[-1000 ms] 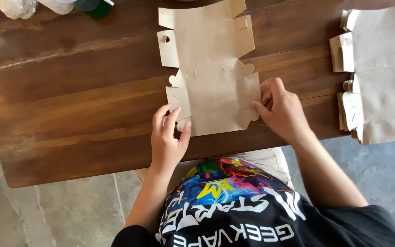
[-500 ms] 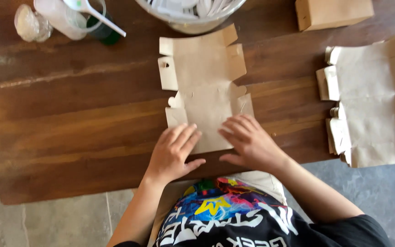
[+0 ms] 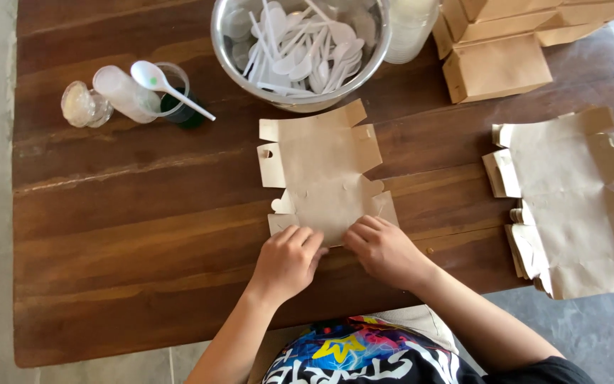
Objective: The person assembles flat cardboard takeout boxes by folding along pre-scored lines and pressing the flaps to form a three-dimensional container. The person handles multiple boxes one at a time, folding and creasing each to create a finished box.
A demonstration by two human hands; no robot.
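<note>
The left hand (image 3: 287, 260) lies palm down on the near edge of the flat cardboard box blank (image 3: 321, 174), its fingers bent and pressing the near flap; it grips nothing. The right hand (image 3: 385, 249) presses the same edge just beside it, fingers curled down on the cardboard, also holding nothing. Half a second ago both hands lay flatter and further onto the sheet; now they have drawn back to the near border and come closer together, almost touching. A second ago they were well apart, one on each side of the blank. In my judgement this means the near flap is being creased along its fold line, so the shaping of the box has only begun.

The blank is brown, unfolded, with small tabs and notches at its sides and one little hole in a left tab. It lies in the middle of the wooden counter (image 3: 129, 235), its far end near a metal bowl (image 3: 300, 50) full of white plastic spoons.

To the far left stand a clear cup (image 3: 168, 89) with one white spoon in it, a white tube-shaped thing lying against it, and a small glass jar (image 3: 82, 104). To the right lies a stack of more flat blanks (image 3: 570, 206), and at the far right are finished brown boxes (image 3: 495, 67).
</note>
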